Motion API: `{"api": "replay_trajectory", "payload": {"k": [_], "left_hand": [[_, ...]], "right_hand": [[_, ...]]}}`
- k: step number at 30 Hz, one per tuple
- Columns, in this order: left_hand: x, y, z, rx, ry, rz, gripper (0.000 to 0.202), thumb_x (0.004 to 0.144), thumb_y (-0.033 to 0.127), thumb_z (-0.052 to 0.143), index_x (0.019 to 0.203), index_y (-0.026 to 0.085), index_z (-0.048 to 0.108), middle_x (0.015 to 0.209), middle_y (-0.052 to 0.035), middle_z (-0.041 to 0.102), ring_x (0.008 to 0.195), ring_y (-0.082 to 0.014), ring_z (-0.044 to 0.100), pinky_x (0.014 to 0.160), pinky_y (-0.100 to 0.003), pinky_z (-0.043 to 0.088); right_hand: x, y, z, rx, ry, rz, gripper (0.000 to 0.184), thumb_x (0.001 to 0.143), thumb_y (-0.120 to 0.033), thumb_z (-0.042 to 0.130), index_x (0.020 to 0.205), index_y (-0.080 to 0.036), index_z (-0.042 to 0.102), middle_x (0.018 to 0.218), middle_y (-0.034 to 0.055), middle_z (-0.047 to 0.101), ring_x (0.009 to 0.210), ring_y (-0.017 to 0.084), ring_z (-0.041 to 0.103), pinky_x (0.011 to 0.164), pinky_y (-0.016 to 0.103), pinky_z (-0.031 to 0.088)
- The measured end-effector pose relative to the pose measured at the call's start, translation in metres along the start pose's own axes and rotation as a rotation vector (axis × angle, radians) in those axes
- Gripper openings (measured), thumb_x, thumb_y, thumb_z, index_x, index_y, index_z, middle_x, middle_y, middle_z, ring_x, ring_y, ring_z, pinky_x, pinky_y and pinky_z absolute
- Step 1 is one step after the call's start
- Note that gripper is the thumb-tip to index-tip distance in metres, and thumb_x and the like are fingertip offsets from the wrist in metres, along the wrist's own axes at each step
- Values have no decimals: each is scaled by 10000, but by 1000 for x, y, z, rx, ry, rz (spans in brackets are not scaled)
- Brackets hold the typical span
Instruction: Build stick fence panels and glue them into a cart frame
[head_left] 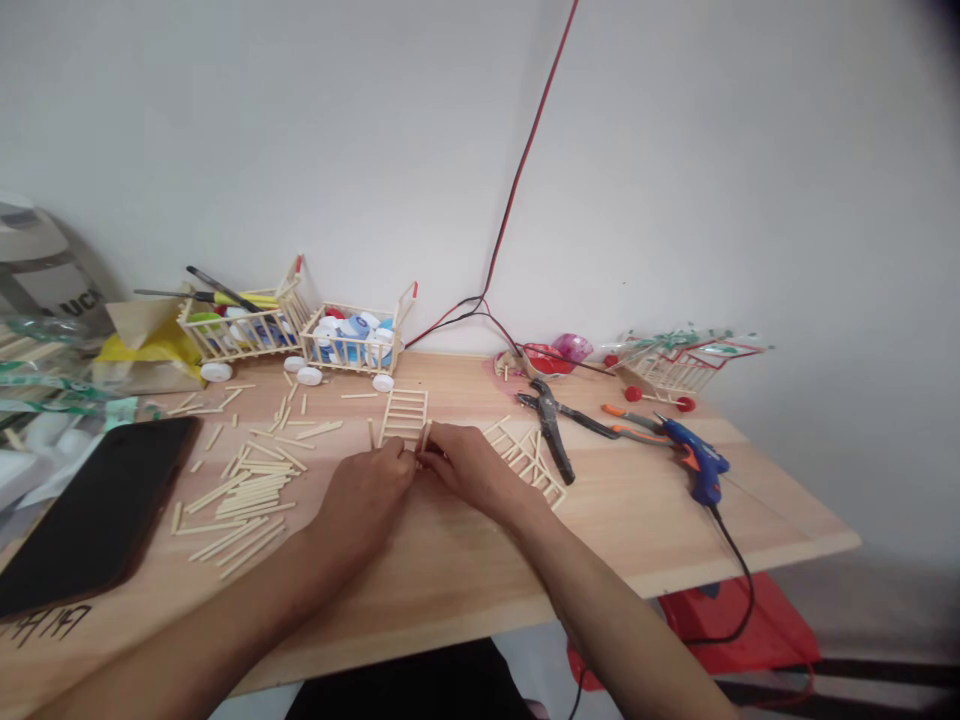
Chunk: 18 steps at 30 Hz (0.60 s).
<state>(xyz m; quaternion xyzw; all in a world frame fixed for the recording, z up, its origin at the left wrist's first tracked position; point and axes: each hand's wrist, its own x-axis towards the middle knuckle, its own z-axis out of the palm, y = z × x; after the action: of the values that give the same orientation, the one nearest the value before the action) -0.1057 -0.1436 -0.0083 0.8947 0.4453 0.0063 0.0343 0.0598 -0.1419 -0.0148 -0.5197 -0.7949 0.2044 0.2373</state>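
A small ladder-like frame of wooden sticks (406,408) lies just beyond my hands in the head view. My left hand (366,492) is closed at the near end of this frame, with its fingertips largely hidden. At the frame's near right corner, my right hand (471,467) pinches a short wooden stick (427,436). The two hands almost touch, and they cover the frame's near edge. Another short stick (370,434) stands by the frame's left side. Many loose sticks (255,494) are scattered left of my left hand. Further stick lattices (529,462) lie behind my right wrist.
Two stick carts (247,335) with white wheels stand at the back left, and a red-wheeled cart (667,370) lies tilted at the back right. Black-handled pliers (553,430), orange-handled pliers (637,422) and a blue glue gun (697,455) with a trailing cord lie right. A phone (105,505) lies left.
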Motion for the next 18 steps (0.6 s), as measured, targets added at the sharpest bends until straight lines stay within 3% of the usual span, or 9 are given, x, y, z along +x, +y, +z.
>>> {"api": "replay_trajectory", "payload": {"k": [18], "left_hand": [[1, 1, 2, 7, -4, -12, 263, 856, 54, 371, 916, 115, 619, 920, -103, 632, 761, -215, 642, 634, -305, 472]], "right_hand": [[0, 3, 3, 12, 15, -9, 101, 851, -94, 555, 818, -181, 595, 848, 50, 691, 791, 171, 616, 688, 249, 398]]}}
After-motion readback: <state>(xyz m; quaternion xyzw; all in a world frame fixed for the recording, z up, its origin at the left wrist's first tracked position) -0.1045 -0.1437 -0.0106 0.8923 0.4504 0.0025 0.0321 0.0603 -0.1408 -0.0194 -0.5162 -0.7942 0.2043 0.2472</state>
